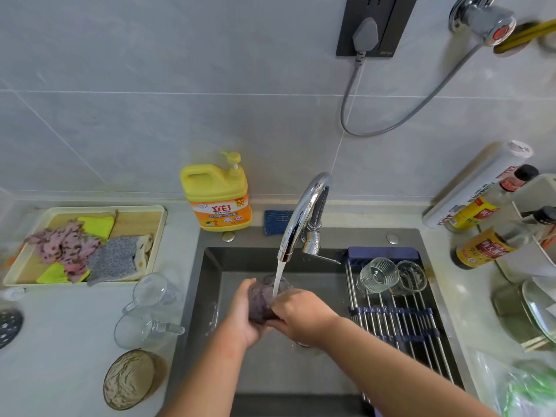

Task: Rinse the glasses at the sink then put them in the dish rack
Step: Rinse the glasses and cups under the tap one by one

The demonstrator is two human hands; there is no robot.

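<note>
The purple-tinted glass (264,299) in your grasp is wet, rigid and breakable. Judge it light but slippery, and the hard sink (301,371) beneath would not forgive a drop. Take it round the body, not by the thin rim, and hold it firmly without squeezing.

It sits directly below the faucet (304,212) spout, tilted with its mouth towards the faucet, and the water stream (279,275) runs into the opening. Your left hand (240,314) cups the glass from the left with its fingers curled round the body. Your right hand (301,314) wraps the right side near the mouth. Both hands are clamped on the glass and nearly meet around it, so much of its lower wall and base is hidden.

To the right of the faucet, the dish rack (397,314) spans the sink edge. At its end nearest the faucet lie a ribbed glass (377,275) and, touching it, a smoother clear glass (410,276). The rods in front of them are bare, which looks like the natural landing spot.

To the left of the faucet and well apart from your hands, two clear glass mugs (150,291) stand on the counter, likely awaiting their rinse. Just behind the faucet's left side stand the yellow detergent bottle (218,200) and a blue sponge (276,222).
</note>
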